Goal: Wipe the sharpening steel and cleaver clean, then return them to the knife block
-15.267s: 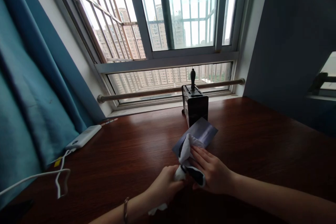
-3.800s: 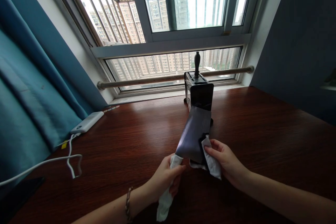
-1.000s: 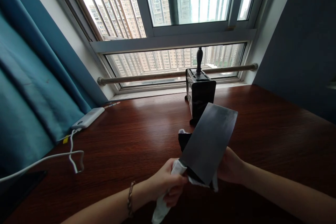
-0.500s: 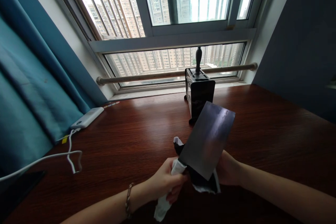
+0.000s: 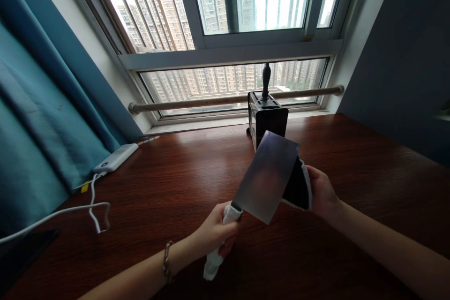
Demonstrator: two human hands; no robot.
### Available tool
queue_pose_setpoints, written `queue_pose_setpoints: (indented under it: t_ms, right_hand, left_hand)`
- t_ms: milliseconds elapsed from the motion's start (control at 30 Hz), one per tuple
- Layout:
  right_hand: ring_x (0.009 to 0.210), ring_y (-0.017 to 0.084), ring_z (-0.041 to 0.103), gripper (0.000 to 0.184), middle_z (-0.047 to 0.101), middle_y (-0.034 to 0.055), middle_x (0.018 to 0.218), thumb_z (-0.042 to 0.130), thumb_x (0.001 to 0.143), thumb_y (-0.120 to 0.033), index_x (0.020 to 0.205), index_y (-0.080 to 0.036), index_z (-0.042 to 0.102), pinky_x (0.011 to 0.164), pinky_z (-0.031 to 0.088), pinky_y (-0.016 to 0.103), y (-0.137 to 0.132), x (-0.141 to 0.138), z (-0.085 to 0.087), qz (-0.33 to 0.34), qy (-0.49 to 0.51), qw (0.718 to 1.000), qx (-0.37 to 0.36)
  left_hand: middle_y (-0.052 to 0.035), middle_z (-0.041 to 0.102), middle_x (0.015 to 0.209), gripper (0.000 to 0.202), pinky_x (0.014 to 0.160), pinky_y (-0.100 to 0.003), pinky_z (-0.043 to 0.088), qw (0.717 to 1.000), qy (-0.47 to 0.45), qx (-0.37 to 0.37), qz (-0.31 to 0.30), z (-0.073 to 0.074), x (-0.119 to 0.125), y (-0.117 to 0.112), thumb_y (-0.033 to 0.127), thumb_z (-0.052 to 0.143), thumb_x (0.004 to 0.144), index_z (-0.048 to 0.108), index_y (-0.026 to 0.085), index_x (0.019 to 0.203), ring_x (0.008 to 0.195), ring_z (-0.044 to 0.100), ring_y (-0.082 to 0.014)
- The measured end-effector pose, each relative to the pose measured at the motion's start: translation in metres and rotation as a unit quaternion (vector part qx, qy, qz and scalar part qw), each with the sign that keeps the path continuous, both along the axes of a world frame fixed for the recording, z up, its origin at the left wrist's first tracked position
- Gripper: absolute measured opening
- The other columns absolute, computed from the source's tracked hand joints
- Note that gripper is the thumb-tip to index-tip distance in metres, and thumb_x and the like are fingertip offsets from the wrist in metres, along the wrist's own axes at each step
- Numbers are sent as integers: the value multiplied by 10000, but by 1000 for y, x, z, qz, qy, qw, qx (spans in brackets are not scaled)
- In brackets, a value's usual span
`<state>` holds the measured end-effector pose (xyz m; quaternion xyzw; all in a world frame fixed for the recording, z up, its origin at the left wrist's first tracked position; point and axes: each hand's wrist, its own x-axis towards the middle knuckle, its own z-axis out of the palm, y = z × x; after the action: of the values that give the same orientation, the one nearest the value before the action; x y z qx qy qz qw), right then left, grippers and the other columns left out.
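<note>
A cleaver (image 5: 267, 176) with a broad rectangular blade slants up to the right above the table. My left hand (image 5: 220, 230) is closed around its handle, which is wrapped in white material. Behind the blade's right side shows a black cloth with a pale edge (image 5: 298, 187). The fingers of my right hand (image 5: 324, 193) are closed on that cloth, partly hidden by it. Whether the cloth touches the blade I cannot tell. Beyond the blade stands a black knife block (image 5: 270, 122), with one dark handle (image 5: 266, 77) sticking up from it.
The reddish-brown wooden table (image 5: 168, 187) reaches to the window sill. On the left lie a white power strip or adapter (image 5: 116, 158) and a white cable (image 5: 93, 206), beside a blue curtain (image 5: 45, 103). A rail (image 5: 197, 104) crosses the window.
My right hand has moved up and to the right with the black cloth, from under the blade's base to its right edge. The cleaver has shifted slightly left and up.
</note>
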<state>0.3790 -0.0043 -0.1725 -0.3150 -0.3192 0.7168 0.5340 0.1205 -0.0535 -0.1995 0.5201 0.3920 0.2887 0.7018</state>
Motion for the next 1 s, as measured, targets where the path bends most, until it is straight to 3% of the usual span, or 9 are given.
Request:
queue_pose_setpoints:
  t_ms: [67,267,467,567,700,800,900,967,1000]
  right_hand:
    - [768,224,647,258,682,39,759,445,824,-268,717,-186,665,827,507,389,4,6,6,-35,48,997,-44]
    - [819,212,639,240,688,28,855,473,872,-306,829,-194,681,756,530,349,6,13,27,-104,84,990,-50]
    - [718,156,641,235,686,65,856,472,907,-201,869,-123,690,650,555,252,12,12,30,-96,83,988,-85]
    - [646,150,632,86,679,86,787,627,776,-101,839,-85,684,595,550,217,19,16,23,-128,24,990,-60]
    - [635,171,634,376,677,115,800,793,557,-51,910,-86,669,561,552,224,25,21,14,-204,-17,978,-49]
    - [681,143,631,430,677,79,842,851,533,-131,920,-125,663,600,539,189,26,24,10,-268,-40,962,23]
    - [770,102,614,315,668,22,896,796,688,-258,963,-186,662,677,505,150,22,26,11,-357,-162,905,166]
    - [784,100,604,240,663,9,910,717,791,-288,1008,-207,655,699,497,165,13,23,13,-375,-329,821,278]
    - [813,115,605,210,662,17,931,677,830,-275,1025,-200,650,738,502,194,7,20,12,-353,-408,769,342]
  left_hand:
    - [106,388,368,187,256,-145,313,1000,8,1,-23,-1,-1,0,231,552,733,370,200,768,258,332,-71]
    - [108,399,373,219,259,-150,316,998,14,-18,-60,-2,-3,1,259,577,758,370,197,795,257,323,-69]
    - [99,413,379,190,258,-147,311,998,34,-5,-50,-9,-2,2,252,559,772,384,191,811,266,344,-77]
    - [96,424,383,166,259,-140,307,998,53,5,-42,-8,0,1,240,546,774,397,186,823,269,349,-76]
    - [96,423,379,163,259,-145,317,997,60,0,-48,-3,3,1,239,544,768,399,187,820,269,343,-75]
    - [92,428,383,153,254,-148,315,997,65,1,-53,-2,4,1,233,535,764,391,190,798,269,347,-78]
    - [94,433,391,170,251,-152,313,995,72,-2,-66,1,4,1,237,537,753,397,186,833,267,344,-80]
    - [96,436,395,195,253,-152,315,994,82,-1,-72,3,4,1,239,537,741,405,178,872,268,344,-82]
    - [94,438,394,207,254,-151,313,993,89,1,-74,4,4,1,239,533,736,412,172,889,271,350,-85]
